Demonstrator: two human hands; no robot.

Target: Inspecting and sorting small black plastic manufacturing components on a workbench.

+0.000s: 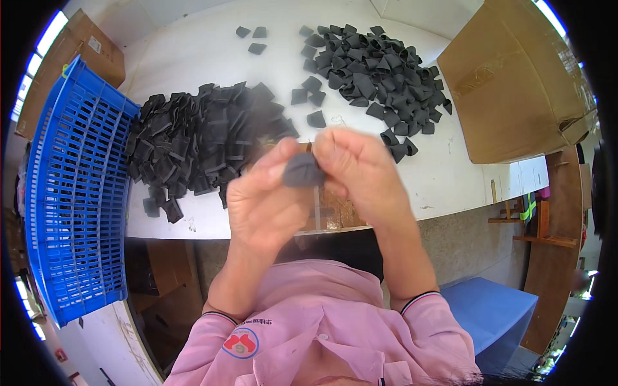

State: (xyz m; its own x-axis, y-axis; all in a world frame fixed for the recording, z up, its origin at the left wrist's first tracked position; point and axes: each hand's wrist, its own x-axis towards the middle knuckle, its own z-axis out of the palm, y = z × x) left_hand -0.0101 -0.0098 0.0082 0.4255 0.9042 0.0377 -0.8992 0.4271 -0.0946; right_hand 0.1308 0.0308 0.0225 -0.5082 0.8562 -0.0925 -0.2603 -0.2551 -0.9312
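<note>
Above the near edge of the white table, a small dark grey piece with a rounded edge, like fabric or foam (pixel 302 170), is held between my two hands. My left hand (pixel 267 202) grips it from the left with thumb and fingers. At its upper right, my right hand (pixel 360 164) pinches it with bent fingers. A large heap of black pieces with stitched-looking edges (pixel 212 132) lies to the left, just beyond my left hand. On the far right is a second heap of dark grey, curled, cup-like pieces (pixel 380 74). Several loose ones (pixel 315 119) lie between the heaps.
A blue plastic basket (pixel 80 186) stands on its side along the left edge, with a cardboard box (pixel 96 48) behind it. A larger cardboard box (pixel 515 77) is at the right of the table (pixel 444 183). Below right sits a blue box-shaped thing (pixel 489 309).
</note>
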